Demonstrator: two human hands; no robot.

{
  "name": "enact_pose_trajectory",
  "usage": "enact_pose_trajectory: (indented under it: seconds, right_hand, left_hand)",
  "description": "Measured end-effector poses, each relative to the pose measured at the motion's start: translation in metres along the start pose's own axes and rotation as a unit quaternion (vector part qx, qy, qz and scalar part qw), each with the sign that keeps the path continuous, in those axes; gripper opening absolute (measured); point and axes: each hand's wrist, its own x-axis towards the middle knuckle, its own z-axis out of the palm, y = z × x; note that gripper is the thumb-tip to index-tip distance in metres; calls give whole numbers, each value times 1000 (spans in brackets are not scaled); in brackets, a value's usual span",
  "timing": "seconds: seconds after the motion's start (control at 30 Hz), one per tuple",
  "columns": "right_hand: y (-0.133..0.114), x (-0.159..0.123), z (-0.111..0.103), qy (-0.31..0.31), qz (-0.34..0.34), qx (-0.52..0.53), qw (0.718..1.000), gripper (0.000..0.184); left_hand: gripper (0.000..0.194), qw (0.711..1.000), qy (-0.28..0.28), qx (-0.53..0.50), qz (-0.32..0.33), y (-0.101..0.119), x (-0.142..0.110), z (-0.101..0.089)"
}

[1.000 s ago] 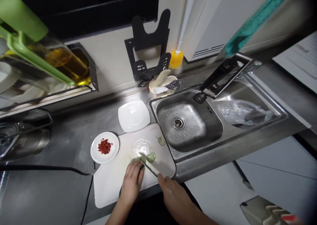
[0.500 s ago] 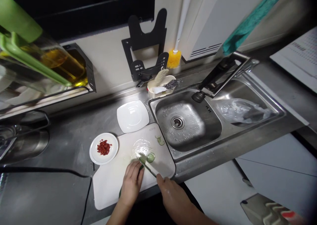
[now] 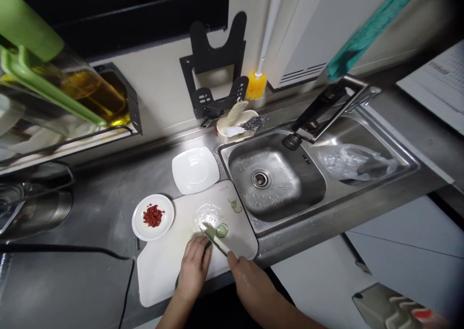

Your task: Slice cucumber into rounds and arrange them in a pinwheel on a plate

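Note:
On the white cutting board [image 3: 159, 266], my left hand [image 3: 195, 264] is closed over a cucumber [image 3: 177, 281], most of it hidden under the palm. My right hand [image 3: 246, 278] grips a knife [image 3: 214, 238], its handle covered by the fingers. The blade lies against the cucumber's cut end, just beyond my left fingertips. Thin cucumber slices [image 3: 222, 230] rest right of the blade, and several more curled slices [image 3: 235, 205] are near the board's upper right corner. Wet patches shine in the middle of the board.
A white plate of chopped red pieces [image 3: 166, 231] overlaps the board's left edge. Behind the board stands a white square dish [image 3: 181, 167]. To the right is a steel sink [image 3: 275, 193] with a black faucet head [image 3: 292, 141] and a plastic bag [image 3: 357, 161]. An oil bottle [image 3: 90, 94] stands upper left.
The knife and my right hand have shifted very slightly left and up at the cucumber's end. My left hand keeps its hold, and the slices look the same.

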Motion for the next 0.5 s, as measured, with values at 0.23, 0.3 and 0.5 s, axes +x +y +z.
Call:
enact_pose_trajectory:
  seconds: [0.23,0.3,0.5]
  right_hand:
    - [-6,8,-12,-5,-4,-1,1000,48]
    - [-7,11,-13,-5,-3,-2,1000,47]
    - [-10,23,-13,5,-9,8,1000,41]
  left_hand:
    - [23,1000,-11,-1,-1,-1,0,0]
    - [23,1000,-13,0,-1,-2,0,0]
    - [25,1000,-13,-5,1,-3,-1,1]
